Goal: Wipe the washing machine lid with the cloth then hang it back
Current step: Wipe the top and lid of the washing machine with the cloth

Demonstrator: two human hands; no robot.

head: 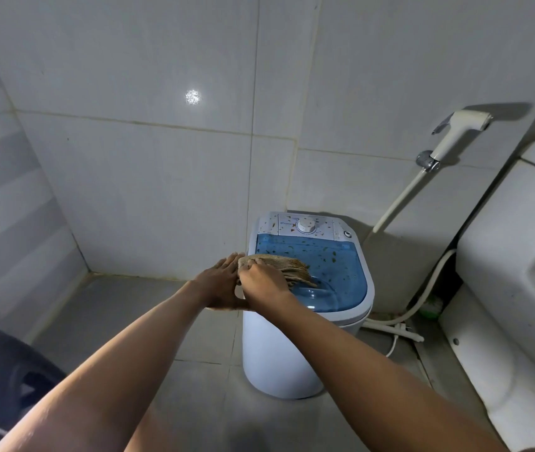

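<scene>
Nearest me, both forearms reach fwd over the floor toward the washing machine point(292, 353), my landmark here. A dark bin-like shape point(2, 380) sits well to the machine's left, low corner of view.

At the machine's near-left top edge my right hand point(264, 280) lies on the cloth point(289, 269), fingers curled down and clamped on its bunched left end. The tan cloth spreads out from under those fingers to the right, frayed end lying on the blue see-through lid point(334, 272), approx over the lid's near-left part. My left hand point(222, 282) is just beside the right one, at the machine's left rim, fingers straight and together, tips touching the cloth's left end; can't tell if the palm bears on the rim.

Lid is down, flecked w/ small specks. Behind it, the white control panel w/ a round dial point(305, 226).

Right of the machine: hoses on the floor, white toilet point(504, 272). Above-right on the tiled wall point(129, 158), a bidet sprayer point(455, 133) hangs in its holder.
</scene>
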